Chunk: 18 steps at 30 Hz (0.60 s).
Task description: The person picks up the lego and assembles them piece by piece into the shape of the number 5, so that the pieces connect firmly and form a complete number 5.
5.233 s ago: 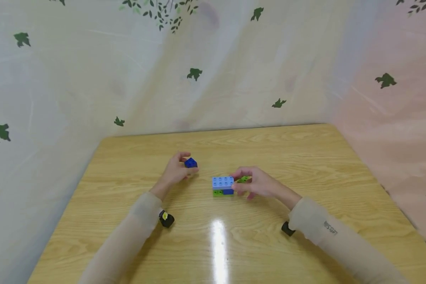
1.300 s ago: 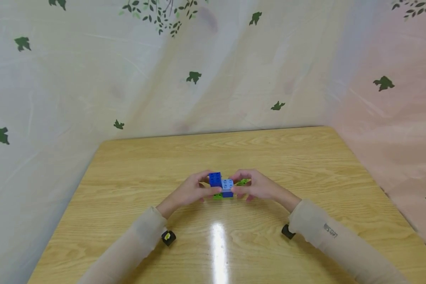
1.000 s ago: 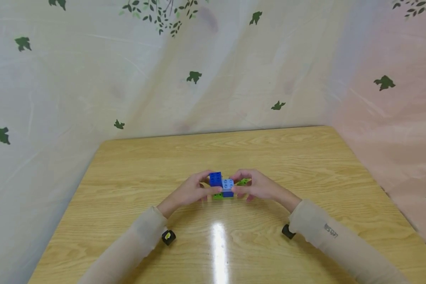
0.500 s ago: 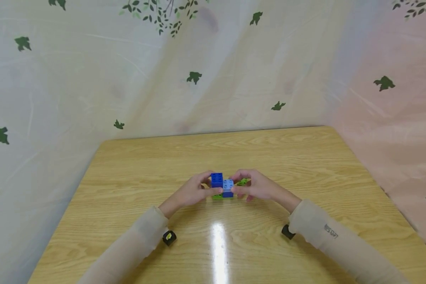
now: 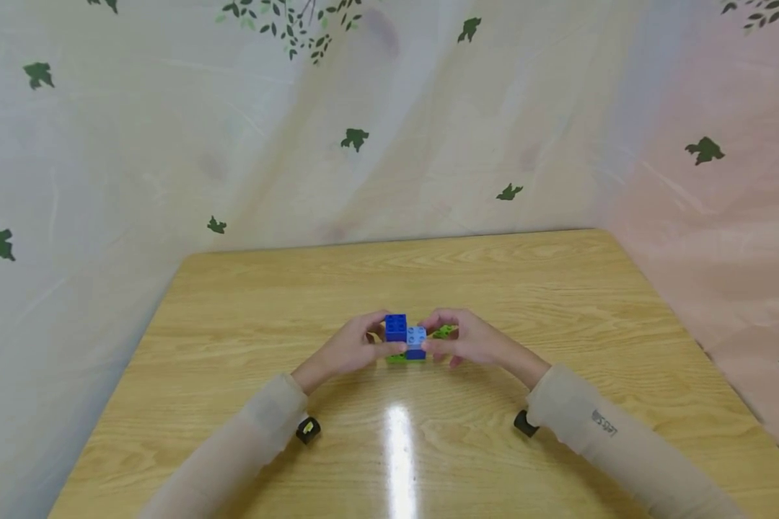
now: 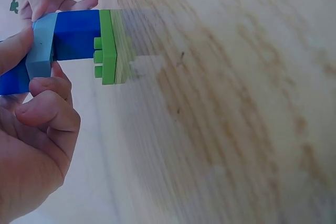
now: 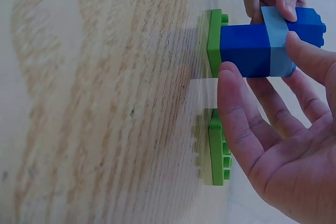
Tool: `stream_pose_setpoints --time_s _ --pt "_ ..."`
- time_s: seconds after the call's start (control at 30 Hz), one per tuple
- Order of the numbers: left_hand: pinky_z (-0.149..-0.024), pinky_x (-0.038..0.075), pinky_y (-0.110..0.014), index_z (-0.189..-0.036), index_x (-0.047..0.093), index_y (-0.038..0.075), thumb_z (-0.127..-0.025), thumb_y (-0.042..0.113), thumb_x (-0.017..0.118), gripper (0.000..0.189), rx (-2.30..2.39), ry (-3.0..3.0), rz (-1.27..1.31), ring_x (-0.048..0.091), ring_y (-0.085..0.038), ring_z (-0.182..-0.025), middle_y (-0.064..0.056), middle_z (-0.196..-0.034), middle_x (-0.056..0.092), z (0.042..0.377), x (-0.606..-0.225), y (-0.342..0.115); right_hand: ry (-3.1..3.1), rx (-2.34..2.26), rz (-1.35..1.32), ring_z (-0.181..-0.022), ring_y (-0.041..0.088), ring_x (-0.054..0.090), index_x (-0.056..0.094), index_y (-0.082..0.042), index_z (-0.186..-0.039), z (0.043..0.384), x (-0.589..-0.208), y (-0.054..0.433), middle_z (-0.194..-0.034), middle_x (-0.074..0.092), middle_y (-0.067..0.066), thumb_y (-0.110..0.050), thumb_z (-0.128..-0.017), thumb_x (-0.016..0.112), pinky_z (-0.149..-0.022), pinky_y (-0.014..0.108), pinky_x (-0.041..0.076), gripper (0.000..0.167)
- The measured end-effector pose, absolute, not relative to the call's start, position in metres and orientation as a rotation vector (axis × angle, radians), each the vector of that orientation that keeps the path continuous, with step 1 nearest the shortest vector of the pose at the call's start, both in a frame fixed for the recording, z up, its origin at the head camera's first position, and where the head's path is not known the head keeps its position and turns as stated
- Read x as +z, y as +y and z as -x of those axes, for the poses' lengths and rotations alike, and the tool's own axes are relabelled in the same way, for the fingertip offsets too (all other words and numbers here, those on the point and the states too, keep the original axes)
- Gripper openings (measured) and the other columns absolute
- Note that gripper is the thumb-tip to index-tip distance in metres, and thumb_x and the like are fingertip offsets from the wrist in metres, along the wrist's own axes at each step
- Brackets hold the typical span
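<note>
A small stack of toy building bricks stands near the middle of the table. At its bottom lies a thin green brick plate (image 6: pixel 108 51), with a dark blue lower brick (image 7: pixel 244 51) on it. Across that sits a light blue brick (image 5: pixel 417 336), and on its left end is a dark blue top brick (image 5: pixel 396 326) with its studs upward. My left hand (image 5: pixel 342 349) pinches the dark blue top brick between thumb and fingers, its thumb also reaching the light blue brick. My right hand (image 5: pixel 472 339) holds the light blue brick's right end.
A second green brick plate (image 7: pixel 216 148) lies on the wooden table (image 5: pixel 285 288), partly hidden by my right hand in the head view. Behind the table hangs a pale cloth (image 5: pixel 266 158) with leaf prints.
Since the oldest frame, my left hand has brought the dark blue brick right onto the light blue brick. Lately it has shifted slightly right; my right hand has stayed in place.
</note>
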<state>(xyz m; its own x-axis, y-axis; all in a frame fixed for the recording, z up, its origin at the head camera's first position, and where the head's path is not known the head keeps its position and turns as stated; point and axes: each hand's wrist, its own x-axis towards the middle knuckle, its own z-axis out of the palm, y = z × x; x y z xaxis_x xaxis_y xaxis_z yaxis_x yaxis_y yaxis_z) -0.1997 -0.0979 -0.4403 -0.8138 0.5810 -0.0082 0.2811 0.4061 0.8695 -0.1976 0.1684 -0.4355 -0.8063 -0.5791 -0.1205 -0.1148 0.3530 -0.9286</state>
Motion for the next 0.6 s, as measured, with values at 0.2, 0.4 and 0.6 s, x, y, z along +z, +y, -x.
stream_pose_setpoints --time_s 0.2,0.4,0.6 --pt "-0.064 0.053 -0.032 -0.125 0.065 0.018 -0.095 0.035 0.074 0.036 1.356 2.356 -0.771 0.060 -0.018 -0.076 0.000 -0.095 0.067 0.2018 -0.4416 -0.0979 2.187 -1.455 0.615 -0.088 0.038 0.069 0.064 -0.008 -0.121 0.1973 -0.4346 0.1694 -0.116 0.060 0.015 -0.021 -0.099 0.070 -0.062 0.049 0.061 0.027" --pt "-0.064 0.055 -0.034 -0.133 0.059 0.017 -0.098 0.038 0.069 0.043 1.319 2.327 -0.830 0.061 -0.021 -0.079 -0.002 -0.100 0.065 0.2041 -0.4414 -0.0987 2.194 -1.458 0.625 -0.089 0.039 0.069 0.063 -0.007 -0.123 0.1979 -0.4347 0.1699 -0.118 0.060 0.016 -0.021 -0.099 0.069 -0.062 0.049 0.061 0.028" --pt "-0.060 0.059 -0.043 -0.153 0.040 0.015 -0.103 0.042 0.060 0.061 1.356 2.219 -0.846 0.065 -0.033 -0.072 -0.009 -0.106 0.063 0.2036 -0.4420 -0.1012 2.193 -1.451 0.623 -0.090 0.038 0.069 0.063 -0.007 -0.123 0.1973 -0.4356 0.1705 -0.118 0.060 0.015 -0.022 -0.099 0.069 -0.064 0.049 0.061 0.029"
